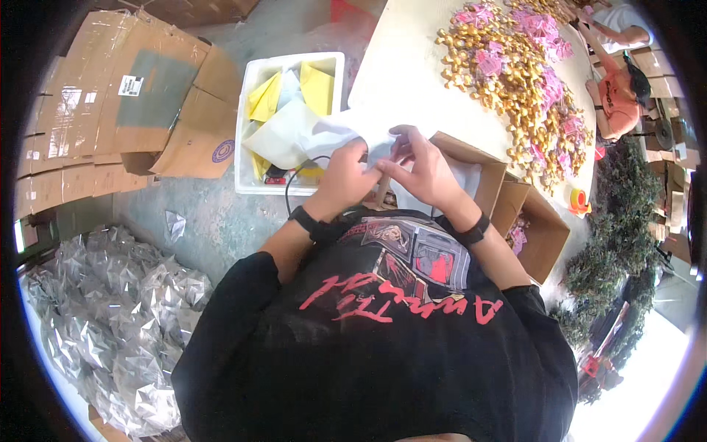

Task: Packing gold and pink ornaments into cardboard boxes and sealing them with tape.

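In front of my chest, my left hand [345, 175] is closed on a thin, soft white sheet [298, 134], which could be foam or plastic wrap. The sheet stretches left over a white foam box [247, 110]. Close beside it, my right hand [426, 171] pinches at the sheet's right end with thumb and fingers bent. The exact grip at the fingertips is partly hidden. Yellow folded pieces [315, 87] lie inside the foam box. A thin black cable [293, 190] curves beside my left wrist. Dark bands circle both my wrists.
A pale table [401, 70] bears a heap of gold ornaments with pink tags [515, 88]. Open cardboard boxes [541, 236] stand at my right, large cartons [110, 88] at the left. Silver star-like pieces [118, 317] pile up lower left. Another person [618, 103] is at the far right.
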Demonstrator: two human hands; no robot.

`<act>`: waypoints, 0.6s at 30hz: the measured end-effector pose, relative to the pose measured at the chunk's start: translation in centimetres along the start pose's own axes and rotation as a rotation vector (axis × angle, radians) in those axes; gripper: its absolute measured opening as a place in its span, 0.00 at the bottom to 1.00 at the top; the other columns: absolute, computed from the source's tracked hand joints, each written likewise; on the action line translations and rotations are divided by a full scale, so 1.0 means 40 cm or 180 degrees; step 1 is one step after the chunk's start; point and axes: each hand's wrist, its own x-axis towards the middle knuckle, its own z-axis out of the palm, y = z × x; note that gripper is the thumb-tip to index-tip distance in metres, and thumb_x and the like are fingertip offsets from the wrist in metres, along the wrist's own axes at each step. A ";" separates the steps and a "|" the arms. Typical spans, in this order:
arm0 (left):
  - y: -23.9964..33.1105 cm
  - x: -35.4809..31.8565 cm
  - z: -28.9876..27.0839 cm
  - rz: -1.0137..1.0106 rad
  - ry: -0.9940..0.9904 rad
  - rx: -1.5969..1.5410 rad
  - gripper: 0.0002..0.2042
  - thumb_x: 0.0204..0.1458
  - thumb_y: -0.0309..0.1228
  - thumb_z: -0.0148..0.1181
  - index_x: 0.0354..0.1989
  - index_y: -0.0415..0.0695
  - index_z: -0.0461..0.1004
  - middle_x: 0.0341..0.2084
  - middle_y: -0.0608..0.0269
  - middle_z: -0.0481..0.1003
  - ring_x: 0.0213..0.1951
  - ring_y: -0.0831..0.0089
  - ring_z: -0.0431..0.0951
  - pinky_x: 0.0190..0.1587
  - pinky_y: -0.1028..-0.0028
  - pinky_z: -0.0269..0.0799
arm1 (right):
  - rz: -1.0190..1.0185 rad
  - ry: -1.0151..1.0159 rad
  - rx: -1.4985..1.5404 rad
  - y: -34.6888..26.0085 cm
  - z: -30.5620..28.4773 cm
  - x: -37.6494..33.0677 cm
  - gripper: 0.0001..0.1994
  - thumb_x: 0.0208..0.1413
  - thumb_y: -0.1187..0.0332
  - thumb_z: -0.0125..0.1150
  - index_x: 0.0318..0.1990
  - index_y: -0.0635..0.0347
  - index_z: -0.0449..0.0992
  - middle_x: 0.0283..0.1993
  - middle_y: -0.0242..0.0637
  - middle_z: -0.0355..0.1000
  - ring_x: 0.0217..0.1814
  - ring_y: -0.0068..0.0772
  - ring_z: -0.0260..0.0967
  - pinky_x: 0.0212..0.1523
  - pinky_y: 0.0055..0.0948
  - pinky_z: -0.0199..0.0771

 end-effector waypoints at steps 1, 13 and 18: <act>-0.018 -0.020 0.004 -0.0499 -0.0154 -0.0428 0.12 0.54 0.34 0.62 0.34 0.35 0.73 0.27 0.47 0.75 0.28 0.60 0.76 0.32 0.66 0.69 | -0.0014 0.0002 -0.0007 -0.001 0.001 0.001 0.22 0.55 0.65 0.66 0.53 0.65 0.68 0.35 0.39 0.74 0.38 0.25 0.72 0.39 0.26 0.73; 0.050 -0.018 -0.015 -0.1725 -0.0019 -0.2253 0.09 0.61 0.28 0.56 0.43 0.36 0.73 0.31 0.63 0.78 0.34 0.79 0.78 0.39 0.78 0.76 | 0.0156 0.0286 0.0204 0.021 0.020 -0.033 0.19 0.52 0.65 0.68 0.47 0.66 0.71 0.31 0.41 0.72 0.29 0.30 0.72 0.32 0.29 0.73; 0.040 -0.018 -0.017 -0.1984 -0.0121 -0.2269 0.09 0.61 0.29 0.56 0.43 0.36 0.74 0.33 0.62 0.78 0.34 0.79 0.78 0.38 0.78 0.77 | 0.0155 0.0300 0.0240 0.027 0.021 -0.035 0.19 0.52 0.65 0.68 0.47 0.66 0.71 0.31 0.40 0.72 0.29 0.29 0.71 0.32 0.28 0.73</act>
